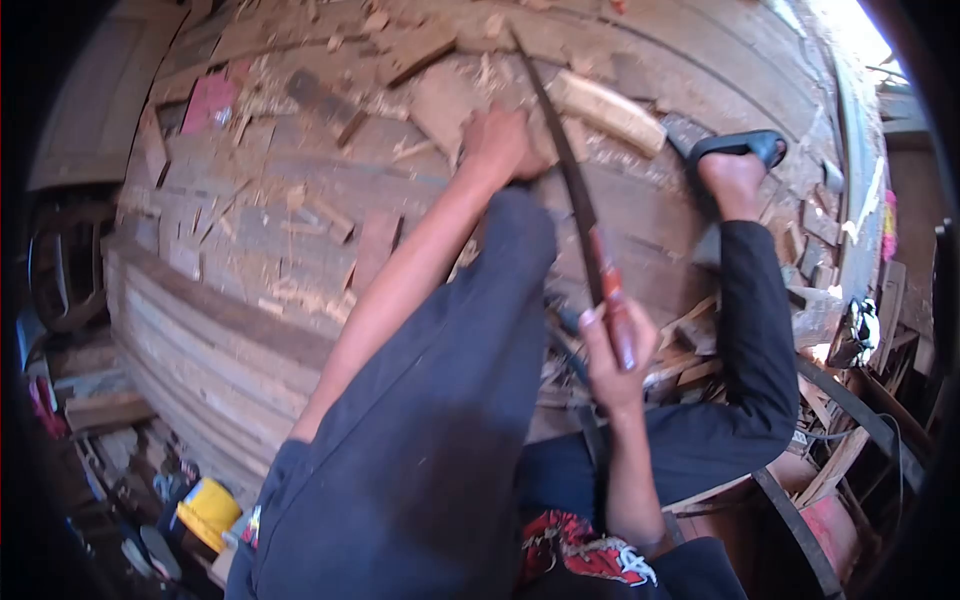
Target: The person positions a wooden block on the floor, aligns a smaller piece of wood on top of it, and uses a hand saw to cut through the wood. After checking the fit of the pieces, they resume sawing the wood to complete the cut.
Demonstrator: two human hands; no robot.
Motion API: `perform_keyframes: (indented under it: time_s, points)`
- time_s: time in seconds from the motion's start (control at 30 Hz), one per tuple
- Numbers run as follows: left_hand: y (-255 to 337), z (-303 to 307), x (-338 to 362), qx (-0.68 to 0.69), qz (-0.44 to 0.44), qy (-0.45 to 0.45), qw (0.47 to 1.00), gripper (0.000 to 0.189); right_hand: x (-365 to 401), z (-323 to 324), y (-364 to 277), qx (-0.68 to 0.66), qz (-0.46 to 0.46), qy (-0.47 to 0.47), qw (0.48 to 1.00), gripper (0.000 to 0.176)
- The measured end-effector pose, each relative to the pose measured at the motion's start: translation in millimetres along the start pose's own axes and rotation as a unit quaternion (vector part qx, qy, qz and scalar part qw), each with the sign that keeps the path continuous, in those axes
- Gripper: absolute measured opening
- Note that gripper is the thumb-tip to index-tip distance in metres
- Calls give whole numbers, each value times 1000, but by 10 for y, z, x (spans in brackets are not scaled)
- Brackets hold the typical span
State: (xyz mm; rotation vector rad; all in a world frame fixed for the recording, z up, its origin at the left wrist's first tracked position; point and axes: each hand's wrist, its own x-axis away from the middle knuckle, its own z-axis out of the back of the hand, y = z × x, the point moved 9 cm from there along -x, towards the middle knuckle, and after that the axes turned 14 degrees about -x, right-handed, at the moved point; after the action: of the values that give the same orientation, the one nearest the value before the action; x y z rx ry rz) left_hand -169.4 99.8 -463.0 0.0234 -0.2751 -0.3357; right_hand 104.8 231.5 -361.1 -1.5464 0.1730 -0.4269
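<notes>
My right hand [620,350] is wrapped round the reddish-brown handle of a machete [568,150]. Its long, dark blade slants up and away, its tip near the top of the view. Further out, my left hand [495,145] has its fingers bent down over a flat wooden board [443,108]. The fingertips are mostly hidden, and the blade lies just to the right of this hand. A pale, rough-hewn piece of wood [610,112] rests on the floor right of the blade.
Shavings and offcuts litter the plank floor [330,185]. Long stacked beams [200,345] lie at the left, near a yellow container [208,512]. My right foot wears a dark sandal [740,147]. Loose wood scraps and a metal frame [865,425] are at the right.
</notes>
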Motion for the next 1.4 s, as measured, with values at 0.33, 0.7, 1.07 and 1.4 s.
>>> perform_keyframes:
  time_s: [0.33,0.7,1.07,1.4]
  points:
    - [-10,95,74,15,15,-21,1000,63,-202,74,-402,83,92,51,991,15]
    - [-5,106,86,12,11,-21,1000,65,-235,-174,-295,15,86,-92,992,10]
    - [0,95,45,6,13,-61,998,67,-220,-197,-62,-145,-14,-119,982,28]
    - [17,117,53,15,5,-40,999,73,-544,-353,52,-60,38,-114,991,24]
